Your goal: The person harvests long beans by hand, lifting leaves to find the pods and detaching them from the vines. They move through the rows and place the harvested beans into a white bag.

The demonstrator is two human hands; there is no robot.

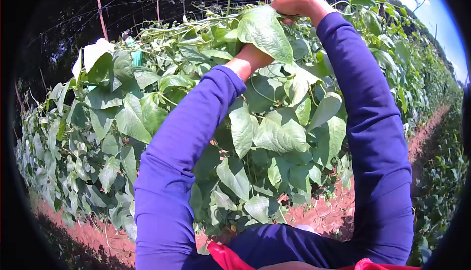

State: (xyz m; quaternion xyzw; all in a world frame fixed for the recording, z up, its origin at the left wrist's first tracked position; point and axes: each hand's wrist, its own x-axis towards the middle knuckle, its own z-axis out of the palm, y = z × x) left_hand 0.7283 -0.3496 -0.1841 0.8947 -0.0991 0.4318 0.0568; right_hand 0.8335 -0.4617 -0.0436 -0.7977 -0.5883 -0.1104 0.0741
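Note:
Both of my arms, in purple sleeves, reach into the top of a dense row of leafy climbing vines [279, 132]. My left hand [252, 58] goes in behind a broad green leaf [267, 32], which hides its fingers. Just above and to the right, my right hand [301, 5] bends over the top of the vines with its back up. Its fingers curl down among the stems and look closed; whatever they hold is hidden by the hand and foliage.
Thin wires and wooden stakes [102, 15] stand behind the row. A person in green [136, 54] is partly visible beyond the leaves at left. Reddish soil [324, 211] shows below the vines, and a dirt path [427, 130] runs along the right, beside more plants.

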